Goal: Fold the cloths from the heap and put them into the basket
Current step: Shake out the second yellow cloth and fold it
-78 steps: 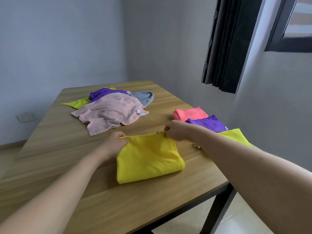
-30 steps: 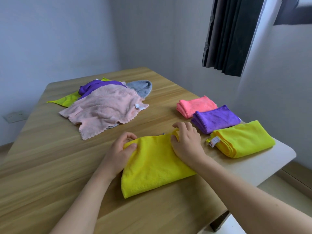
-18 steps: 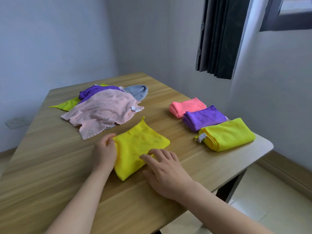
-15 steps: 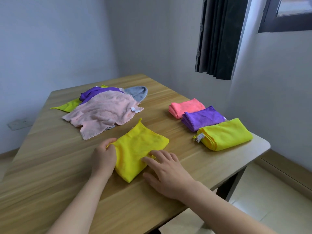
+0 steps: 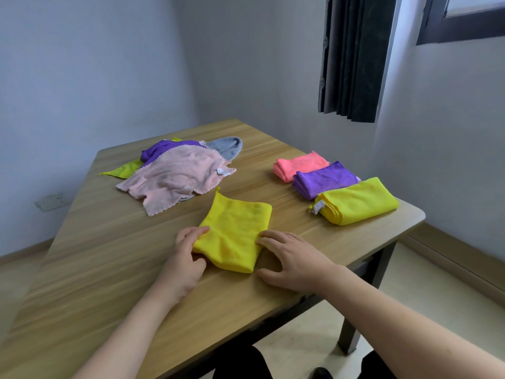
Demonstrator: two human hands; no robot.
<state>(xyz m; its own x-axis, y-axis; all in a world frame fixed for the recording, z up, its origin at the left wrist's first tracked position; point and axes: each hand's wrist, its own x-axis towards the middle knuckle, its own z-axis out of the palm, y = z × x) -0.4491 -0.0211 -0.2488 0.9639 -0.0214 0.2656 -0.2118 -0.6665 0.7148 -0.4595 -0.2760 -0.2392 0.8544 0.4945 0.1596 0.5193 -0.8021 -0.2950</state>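
Head view. Left hand [image 5: 183,262] pinches the near-left corner of the folded yellow cloth [image 5: 235,236], fingers narrow around the fabric; right hand [image 5: 293,259] lies flat, fingers spread, tips touching the cloth's right edge. The cloth sits near the worktop's [image 5: 103,258] front edge, bare wood all around. Right, by the edge: folded lime [image 5: 358,201], purple [image 5: 325,179] and coral [image 5: 300,165] cloths. Far left: the unfolded heap [image 5: 177,173].

The folded cloth [image 5: 236,231] at the front is bright yellow. The bench [image 5: 95,269] shows light wood grain. In the heap lie a pale pink cloth [image 5: 175,177], a purple cloth [image 5: 158,150], a grey-blue cloth [image 5: 226,146] and a lime cloth [image 5: 123,170]. The folded pile holds a coral cloth [image 5: 300,165], a violet cloth [image 5: 325,180] and a yellow-green cloth [image 5: 358,201]. The curtain [image 5: 352,56] is black.
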